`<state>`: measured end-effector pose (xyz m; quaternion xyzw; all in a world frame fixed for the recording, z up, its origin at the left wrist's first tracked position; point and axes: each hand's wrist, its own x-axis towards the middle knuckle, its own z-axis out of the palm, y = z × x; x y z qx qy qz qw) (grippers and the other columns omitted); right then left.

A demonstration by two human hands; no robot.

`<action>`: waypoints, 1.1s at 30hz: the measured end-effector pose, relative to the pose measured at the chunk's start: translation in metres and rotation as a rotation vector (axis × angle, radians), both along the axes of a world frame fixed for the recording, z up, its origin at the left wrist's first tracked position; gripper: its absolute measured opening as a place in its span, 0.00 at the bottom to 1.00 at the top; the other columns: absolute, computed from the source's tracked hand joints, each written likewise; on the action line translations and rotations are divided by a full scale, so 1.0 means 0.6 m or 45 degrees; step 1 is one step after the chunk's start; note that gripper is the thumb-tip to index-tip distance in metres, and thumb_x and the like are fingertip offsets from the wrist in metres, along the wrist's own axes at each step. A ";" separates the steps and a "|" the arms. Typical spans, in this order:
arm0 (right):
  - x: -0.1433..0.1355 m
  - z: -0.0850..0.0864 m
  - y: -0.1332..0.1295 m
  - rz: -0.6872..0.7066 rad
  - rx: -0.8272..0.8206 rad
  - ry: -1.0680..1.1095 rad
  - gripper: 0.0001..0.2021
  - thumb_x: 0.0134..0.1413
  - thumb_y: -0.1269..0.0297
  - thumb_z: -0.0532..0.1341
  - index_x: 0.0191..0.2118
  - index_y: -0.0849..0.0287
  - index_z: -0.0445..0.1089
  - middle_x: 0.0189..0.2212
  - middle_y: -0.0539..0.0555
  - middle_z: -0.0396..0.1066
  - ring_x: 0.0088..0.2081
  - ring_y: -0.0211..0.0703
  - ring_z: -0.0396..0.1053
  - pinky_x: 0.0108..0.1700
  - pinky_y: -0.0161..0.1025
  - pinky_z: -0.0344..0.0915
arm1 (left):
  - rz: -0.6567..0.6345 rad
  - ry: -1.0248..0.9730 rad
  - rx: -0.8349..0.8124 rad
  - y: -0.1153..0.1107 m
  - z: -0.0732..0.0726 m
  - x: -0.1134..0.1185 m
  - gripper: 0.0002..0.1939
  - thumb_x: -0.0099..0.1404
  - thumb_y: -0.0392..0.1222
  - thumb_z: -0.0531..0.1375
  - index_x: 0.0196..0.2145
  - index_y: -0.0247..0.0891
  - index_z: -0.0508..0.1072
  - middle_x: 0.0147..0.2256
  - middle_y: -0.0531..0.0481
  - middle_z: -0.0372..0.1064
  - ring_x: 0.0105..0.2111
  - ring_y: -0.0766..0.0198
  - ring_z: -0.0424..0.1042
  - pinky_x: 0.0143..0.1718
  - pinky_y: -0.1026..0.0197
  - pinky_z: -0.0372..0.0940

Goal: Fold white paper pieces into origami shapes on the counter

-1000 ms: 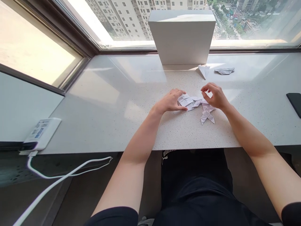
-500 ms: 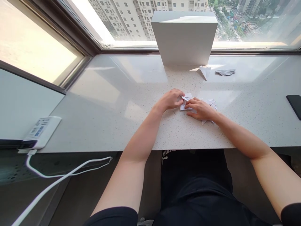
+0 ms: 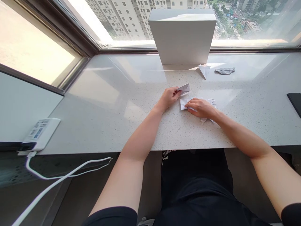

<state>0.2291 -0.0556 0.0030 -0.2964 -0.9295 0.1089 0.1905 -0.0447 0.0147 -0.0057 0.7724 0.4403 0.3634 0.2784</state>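
Observation:
A small folded white paper piece is pinched in my left hand, thumb and fingers closed on its left end, raised just off the counter. My right hand lies over a group of folded white papers, palm down, its fingers stretched across them and the fingertips touching the left one. Parts of these papers show beyond the hand, on the far side and near side; the rest is hidden beneath it.
The speckled white counter runs below the window. A white box stands at the back. Before it lie a paper plane and a folded paper shape. A phone is far right; a white device with a cable is left.
My left hand has lifted a folded paper piece away from the group, slightly up and left. My right hand stays on the papers, almost unmoved.

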 end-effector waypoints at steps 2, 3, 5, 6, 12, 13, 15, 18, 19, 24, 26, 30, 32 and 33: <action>-0.001 0.003 -0.001 -0.062 0.027 0.062 0.16 0.83 0.71 0.60 0.58 0.55 0.86 0.48 0.63 0.89 0.52 0.62 0.84 0.53 0.55 0.81 | 0.021 -0.129 -0.080 0.004 -0.006 0.003 0.16 0.83 0.51 0.66 0.36 0.41 0.78 0.32 0.49 0.75 0.33 0.58 0.69 0.39 0.54 0.64; -0.001 0.004 0.000 -0.113 0.036 0.125 0.16 0.82 0.71 0.59 0.57 0.55 0.85 0.47 0.63 0.89 0.51 0.61 0.84 0.54 0.55 0.81 | 0.037 -0.193 -0.108 0.006 -0.009 0.004 0.17 0.83 0.51 0.66 0.37 0.41 0.78 0.31 0.50 0.73 0.33 0.58 0.70 0.39 0.54 0.63; -0.001 0.005 0.002 -0.244 0.022 0.310 0.14 0.79 0.71 0.60 0.55 0.54 0.85 0.48 0.62 0.89 0.50 0.59 0.84 0.55 0.55 0.80 | 0.060 -0.297 -0.149 0.010 -0.015 0.009 0.16 0.83 0.53 0.68 0.37 0.42 0.78 0.32 0.49 0.73 0.35 0.57 0.72 0.40 0.55 0.65; 0.000 0.005 0.003 -0.314 -0.004 0.414 0.13 0.78 0.69 0.61 0.54 0.53 0.84 0.49 0.62 0.89 0.49 0.58 0.83 0.55 0.55 0.80 | 0.063 -0.334 -0.164 0.012 -0.018 0.011 0.17 0.82 0.54 0.69 0.38 0.42 0.78 0.32 0.49 0.74 0.37 0.56 0.74 0.41 0.54 0.66; 0.012 0.008 0.013 -0.538 -0.252 0.747 0.06 0.71 0.59 0.66 0.47 0.51 0.80 0.42 0.56 0.87 0.41 0.53 0.80 0.48 0.51 0.79 | 0.011 -0.389 -0.219 0.012 -0.020 0.019 0.21 0.81 0.62 0.70 0.40 0.42 0.80 0.34 0.46 0.77 0.40 0.53 0.78 0.42 0.54 0.71; 0.013 0.010 0.013 -0.533 -0.293 0.767 0.07 0.71 0.57 0.67 0.46 0.51 0.80 0.42 0.56 0.87 0.40 0.52 0.80 0.47 0.51 0.78 | 0.003 -0.373 -0.219 0.010 -0.019 0.020 0.22 0.81 0.63 0.70 0.41 0.42 0.80 0.34 0.46 0.77 0.40 0.53 0.78 0.41 0.54 0.71; 0.014 0.013 0.011 -0.498 -0.359 0.786 0.08 0.71 0.54 0.68 0.46 0.50 0.80 0.42 0.56 0.87 0.39 0.51 0.80 0.46 0.50 0.78 | -0.001 -0.319 -0.208 0.006 -0.017 0.020 0.22 0.81 0.63 0.70 0.41 0.42 0.81 0.33 0.47 0.77 0.39 0.53 0.77 0.41 0.55 0.71; 0.012 0.016 0.006 -0.434 -0.419 0.787 0.11 0.73 0.48 0.71 0.47 0.50 0.80 0.43 0.56 0.87 0.40 0.51 0.81 0.48 0.52 0.80 | 0.007 -0.238 -0.182 0.001 -0.016 0.019 0.21 0.81 0.60 0.68 0.40 0.40 0.82 0.35 0.46 0.78 0.38 0.55 0.75 0.40 0.54 0.68; 0.010 0.016 0.005 -0.421 -0.439 0.799 0.13 0.73 0.46 0.71 0.47 0.50 0.80 0.43 0.55 0.87 0.40 0.51 0.81 0.49 0.52 0.80 | 0.006 -0.225 -0.178 0.001 -0.017 0.019 0.20 0.82 0.59 0.67 0.40 0.40 0.82 0.36 0.46 0.79 0.38 0.55 0.75 0.41 0.54 0.68; 0.012 0.003 0.015 -0.384 -0.578 0.998 0.23 0.75 0.33 0.72 0.51 0.48 0.80 0.45 0.55 0.86 0.43 0.51 0.83 0.47 0.50 0.82 | -0.044 -0.251 -0.182 0.002 -0.018 0.022 0.14 0.80 0.54 0.69 0.44 0.40 0.83 0.41 0.44 0.83 0.42 0.54 0.78 0.46 0.53 0.71; 0.017 -0.002 0.022 -0.396 -0.569 1.046 0.26 0.75 0.29 0.71 0.53 0.47 0.80 0.45 0.54 0.85 0.43 0.50 0.83 0.44 0.49 0.81 | -0.081 -0.272 -0.203 0.001 -0.017 0.025 0.13 0.80 0.53 0.70 0.45 0.40 0.82 0.41 0.45 0.83 0.41 0.55 0.77 0.47 0.54 0.71; 0.029 -0.006 0.031 -0.485 -0.418 0.970 0.25 0.77 0.29 0.70 0.55 0.47 0.80 0.46 0.55 0.86 0.45 0.51 0.83 0.46 0.49 0.80 | -0.146 -0.271 -0.253 -0.008 -0.011 0.035 0.16 0.82 0.56 0.67 0.45 0.41 0.81 0.38 0.47 0.80 0.36 0.58 0.72 0.41 0.55 0.67; 0.032 -0.003 0.030 -0.527 -0.351 0.915 0.24 0.76 0.32 0.71 0.55 0.47 0.80 0.47 0.56 0.87 0.47 0.53 0.85 0.48 0.50 0.82 | -0.156 -0.271 -0.272 -0.013 -0.008 0.039 0.16 0.82 0.57 0.65 0.43 0.42 0.79 0.36 0.48 0.76 0.34 0.59 0.69 0.38 0.55 0.64; 0.032 -0.002 0.029 -0.545 -0.336 0.892 0.23 0.76 0.33 0.72 0.54 0.48 0.79 0.48 0.56 0.88 0.48 0.54 0.85 0.49 0.51 0.82 | -0.159 -0.277 -0.287 -0.014 -0.006 0.040 0.16 0.82 0.57 0.64 0.40 0.43 0.77 0.34 0.49 0.74 0.33 0.58 0.68 0.37 0.55 0.63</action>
